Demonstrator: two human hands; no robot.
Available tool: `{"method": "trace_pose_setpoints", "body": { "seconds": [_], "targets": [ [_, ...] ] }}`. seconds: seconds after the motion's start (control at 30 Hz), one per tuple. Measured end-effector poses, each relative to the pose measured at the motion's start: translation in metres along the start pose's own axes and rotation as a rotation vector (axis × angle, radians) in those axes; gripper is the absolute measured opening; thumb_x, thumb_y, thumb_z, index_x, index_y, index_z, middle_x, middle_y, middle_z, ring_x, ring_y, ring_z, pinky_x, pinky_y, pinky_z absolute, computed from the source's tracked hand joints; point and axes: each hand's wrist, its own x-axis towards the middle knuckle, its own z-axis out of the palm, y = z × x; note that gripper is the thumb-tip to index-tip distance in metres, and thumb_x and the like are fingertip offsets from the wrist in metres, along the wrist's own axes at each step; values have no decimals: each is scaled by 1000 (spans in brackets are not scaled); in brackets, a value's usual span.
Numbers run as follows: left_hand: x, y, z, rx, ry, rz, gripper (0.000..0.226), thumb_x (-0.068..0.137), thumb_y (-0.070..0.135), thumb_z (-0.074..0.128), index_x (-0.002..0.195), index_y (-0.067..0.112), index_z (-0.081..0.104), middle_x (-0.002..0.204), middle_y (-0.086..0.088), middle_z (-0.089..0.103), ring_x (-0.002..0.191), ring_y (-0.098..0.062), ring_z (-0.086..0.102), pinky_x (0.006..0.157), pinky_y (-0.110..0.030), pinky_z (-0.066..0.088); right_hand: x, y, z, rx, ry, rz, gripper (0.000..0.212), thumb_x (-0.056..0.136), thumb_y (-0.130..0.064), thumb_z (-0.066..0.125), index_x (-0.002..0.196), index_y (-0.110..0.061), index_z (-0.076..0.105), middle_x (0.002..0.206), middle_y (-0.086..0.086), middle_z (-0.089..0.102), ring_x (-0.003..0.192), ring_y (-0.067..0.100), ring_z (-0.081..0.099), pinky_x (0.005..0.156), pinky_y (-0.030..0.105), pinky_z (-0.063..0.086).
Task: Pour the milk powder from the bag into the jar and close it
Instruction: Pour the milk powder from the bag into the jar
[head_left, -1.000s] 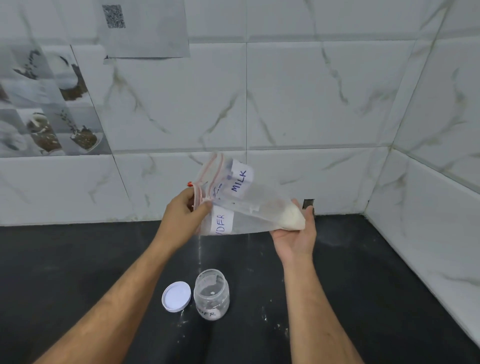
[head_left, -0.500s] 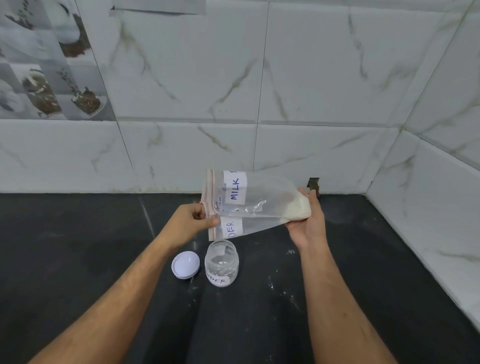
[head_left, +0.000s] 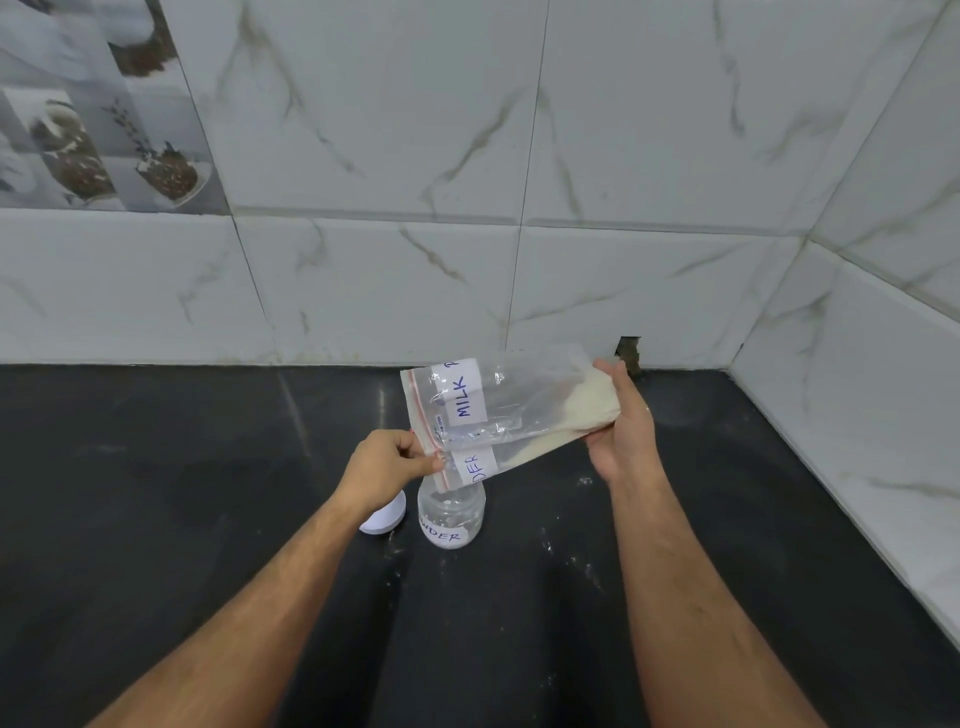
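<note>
A clear zip bag (head_left: 519, 410) labelled MILK POWDER is held sideways over the counter, its red-lined mouth at the left and lower than its bottom. White powder lies in the bag's right end and along its lower edge. My left hand (head_left: 387, 467) pinches the bag's mouth just above the jar. My right hand (head_left: 623, 431) grips the bag's bottom end, raised higher. The small clear jar (head_left: 451, 517) stands open on the counter right under the mouth, with a little powder at its base. Its white lid (head_left: 387, 517) lies beside it on the left, partly hidden by my left wrist.
The black counter (head_left: 156, 493) runs back to a white marble-tiled wall (head_left: 519, 156) and meets a side wall on the right (head_left: 883, 389). Specks of spilled powder (head_left: 571, 551) dot the counter to the right of the jar.
The bag has come down toward the jar, its mouth now just over the jar's opening. My right hand has lifted the bottom end, and powder has slid along the lower edge.
</note>
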Motion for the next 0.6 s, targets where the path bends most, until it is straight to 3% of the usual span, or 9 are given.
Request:
{"method": "trace_pose_setpoints", "body": {
  "seconds": [0.1, 0.17, 0.27, 0.37, 0.5, 0.6],
  "targets": [
    [-5, -1, 3, -35, 7, -19, 37, 76, 22, 84, 77, -9, 65, 76, -16, 71, 64, -14, 59, 76, -41, 56, -2, 0, 4, -37, 15, -23, 55, 86, -45, 72, 127, -8, 65, 118, 11, 69, 107, 28, 66, 77, 37, 56],
    [-5, -3, 5, -73, 9, -45, 33, 77, 16, 83, 72, -10, 63, 62, -2, 68, 58, -7, 58, 65, -30, 51, -3, -1, 9, -50, 3, -31, 60, 77, -45, 77, 124, -9, 66, 119, 13, 70, 107, 29, 67, 85, 42, 54],
    [-6, -6, 7, -128, 4, -73, 35, 78, 8, 81, 54, 6, 56, 48, 13, 59, 47, 2, 53, 57, -12, 42, -5, -2, 15, -58, -32, -43, 38, 85, -37, 73, 115, -13, 69, 106, 5, 74, 103, 27, 67, 83, 41, 54],
    [-6, -11, 11, -196, 24, -77, 35, 78, 3, 80, 52, 14, 60, 49, 14, 63, 49, 5, 59, 56, -7, 44, -8, -3, 21, -49, -47, -66, 22, 95, -25, 66, 113, -12, 69, 96, -1, 76, 100, 23, 68, 83, 39, 55],
    [-8, -17, 11, -253, 41, -90, 21, 78, 5, 81, 70, -9, 68, 69, 2, 73, 61, 3, 66, 63, -11, 48, -11, -6, 31, -81, -46, -94, 19, 96, -21, 65, 111, -10, 72, 100, 2, 76, 102, 22, 70, 99, 41, 53],
    [-10, -18, 13, -256, 60, -99, 25, 78, 4, 80, 61, 2, 63, 58, 9, 68, 54, 5, 61, 59, -9, 45, -12, -8, 37, -99, -44, -95, 15, 97, -19, 65, 107, -12, 73, 106, 6, 75, 108, 25, 68, 105, 43, 50]
  ]
}}
